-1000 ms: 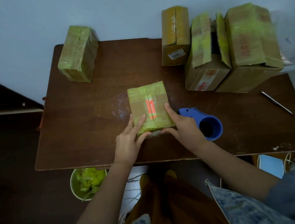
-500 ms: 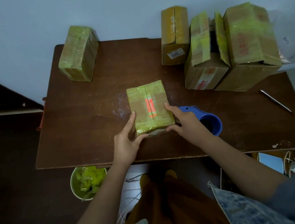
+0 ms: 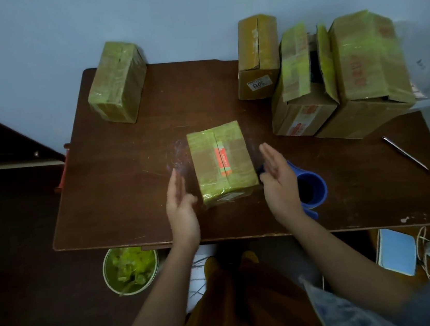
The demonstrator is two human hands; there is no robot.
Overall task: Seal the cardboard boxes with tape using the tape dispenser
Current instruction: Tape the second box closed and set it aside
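Observation:
A small cardboard box [image 3: 220, 162] wrapped in yellow-green tape, with an orange label on top, sits mid-table near the front. My left hand [image 3: 179, 205] hovers just left of it with fingers straight, apart from the box. On the box's right side my right hand [image 3: 278, 182] is held flat and upright, not touching it. The blue tape dispenser [image 3: 313, 187] lies on the table behind my right hand, partly hidden by it.
On the brown table [image 3: 119, 190], a taped box [image 3: 117, 81] stands at the back left, with three more boxes [image 3: 304, 81] at the back right. A pen [image 3: 405, 152] lies at the right. A bin [image 3: 130, 269] sits below the front edge.
Both hands have let go of the small box and drawn outward to its sides. The box now sits slightly farther from the front edge.

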